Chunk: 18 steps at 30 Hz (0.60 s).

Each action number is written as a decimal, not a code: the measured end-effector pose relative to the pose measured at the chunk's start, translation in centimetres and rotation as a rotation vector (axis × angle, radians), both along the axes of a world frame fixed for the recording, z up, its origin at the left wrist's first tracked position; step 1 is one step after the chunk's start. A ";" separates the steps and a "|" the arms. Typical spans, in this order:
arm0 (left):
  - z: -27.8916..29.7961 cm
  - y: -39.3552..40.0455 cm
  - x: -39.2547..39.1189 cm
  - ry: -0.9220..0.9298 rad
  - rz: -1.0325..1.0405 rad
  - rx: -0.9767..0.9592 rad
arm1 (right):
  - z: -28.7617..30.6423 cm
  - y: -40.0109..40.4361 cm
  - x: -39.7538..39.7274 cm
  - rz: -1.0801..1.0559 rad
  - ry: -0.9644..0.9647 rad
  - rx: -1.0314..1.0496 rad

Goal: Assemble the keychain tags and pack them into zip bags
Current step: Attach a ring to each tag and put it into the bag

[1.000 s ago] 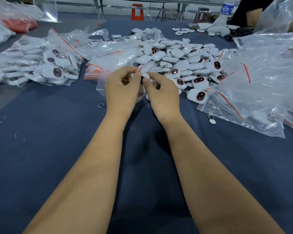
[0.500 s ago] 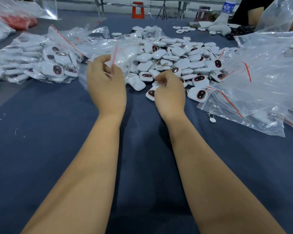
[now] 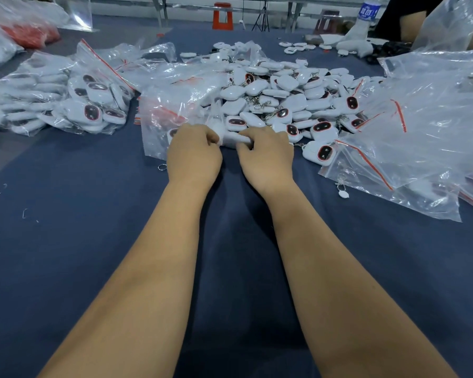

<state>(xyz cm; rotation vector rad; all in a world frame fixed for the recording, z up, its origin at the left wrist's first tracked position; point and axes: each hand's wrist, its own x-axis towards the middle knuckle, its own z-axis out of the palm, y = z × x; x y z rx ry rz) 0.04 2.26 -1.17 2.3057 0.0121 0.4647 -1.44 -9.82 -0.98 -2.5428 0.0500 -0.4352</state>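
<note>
Mid-frame: my left hand [image 3: 193,154] pinches the zip bag [image 3: 175,115] mouth, my right hand [image 3: 266,154] grips a white tag [image 3: 231,139] at it. I'd spread the mouth, push straight in.

A packing workshop, small-factory sort. Long surface [image 3: 66,241] draped in dark blue cloth, heaped at the far middle with a loose pile of white keychain tags [image 3: 279,102]. Filled zip bags [image 3: 74,105] stacked at the left, empty clear bags with red seal strips [image 3: 421,126] piled at the right. Another worker's arm [image 3: 410,25] at the far right corner beside a water bottle [image 3: 369,9]. Beyond the surface, metal table legs [image 3: 159,9], an orange stool [image 3: 222,20], bare floor.
</note>
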 end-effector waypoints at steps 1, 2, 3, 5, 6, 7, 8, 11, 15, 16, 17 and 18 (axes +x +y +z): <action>0.1 0.1 0.0 -0.010 0.024 0.016 | 0.1 0.0 -0.1 -0.001 -0.012 0.074; 0.1 0.1 0.1 -0.023 0.041 0.039 | 0.2 0.0 -0.2 0.006 -0.028 0.193; 0.2 0.1 0.1 -0.036 0.049 0.070 | 0.3 0.1 -0.3 0.014 -0.048 0.334; 0.2 0.1 0.1 -0.055 0.042 0.119 | 0.7 0.1 -0.6 0.041 -0.101 0.574; 0.1 0.0 0.0 -0.061 0.026 0.116 | 0.9 0.2 -0.7 0.061 -0.121 0.662; 0.1 -0.1 -0.1 -0.071 0.001 0.097 | 1.1 0.4 -0.8 0.083 -0.124 0.745; 0.2 -0.2 -0.2 -0.082 -0.033 0.070 | 1.1 0.5 -0.8 0.110 -0.106 0.826; 0.3 -0.4 -0.4 -0.083 -0.147 -0.012 | 0.9 0.6 -0.7 0.181 -0.053 0.989; 0.6 -0.4 -0.5 0.002 -0.201 -0.288 | 0.7 0.3 -0.4 0.219 -0.009 1.059; 0.6 -0.3 -0.5 0.019 -0.190 -0.348 | 0.7 0.2 -0.3 0.220 -0.001 1.073; 0.7 -0.4 -0.5 0.030 -0.179 -0.402 | 0.7 0.1 -0.3 0.222 0.005 1.086; 0.8 -0.4 -0.5 0.038 -0.169 -0.452 | 0.7 0.1 -0.3 0.225 0.007 1.099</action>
